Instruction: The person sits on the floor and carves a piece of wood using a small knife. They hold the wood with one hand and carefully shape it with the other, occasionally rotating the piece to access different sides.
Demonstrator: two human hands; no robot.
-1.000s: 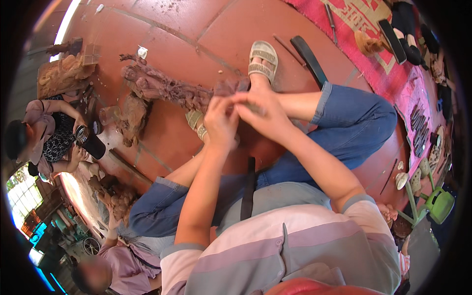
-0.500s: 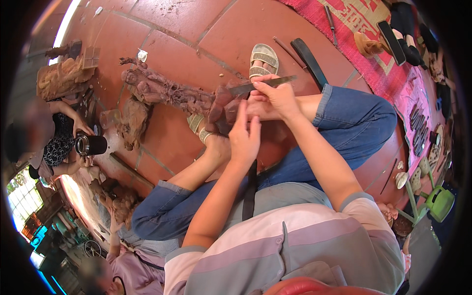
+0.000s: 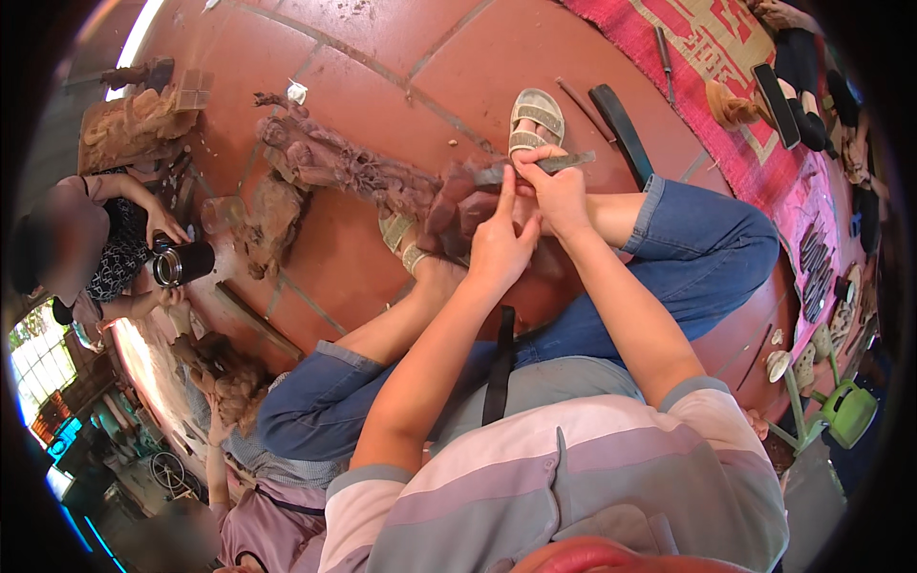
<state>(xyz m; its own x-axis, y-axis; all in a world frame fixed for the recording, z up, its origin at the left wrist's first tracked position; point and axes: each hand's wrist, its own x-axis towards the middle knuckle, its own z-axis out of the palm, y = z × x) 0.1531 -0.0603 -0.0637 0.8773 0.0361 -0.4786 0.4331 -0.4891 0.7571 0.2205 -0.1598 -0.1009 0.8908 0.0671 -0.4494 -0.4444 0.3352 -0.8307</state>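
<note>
A flat grey metal file-like tool (image 3: 578, 160) lies across the front of a reddish-brown wooden carving (image 3: 358, 170). My right hand (image 3: 556, 196) is closed round the tool, thumb on top. My left hand (image 3: 503, 246) reaches up beside it, index finger stretched to the tool and thumb apart. The fingertips' exact contact is too small to make out. The carving lies lengthwise on the floor, its blocky base (image 3: 444, 215) between my feet and nearest my hands. Its figures point to the far left.
Black strap-like piece (image 3: 621, 134) and thin brown stick (image 3: 586, 110) lie beyond my right foot. A rough wood piece (image 3: 267, 229) sits left of the carving. At left a person holds a dark cylinder (image 3: 183, 265). Right are a red mat (image 3: 621, 29) and several tools (image 3: 817, 272) on pink cloth.
My left hand has moved up and right, bringing its index finger to the tool. My right hand still grips the tool. The whole view has shifted slightly.
</note>
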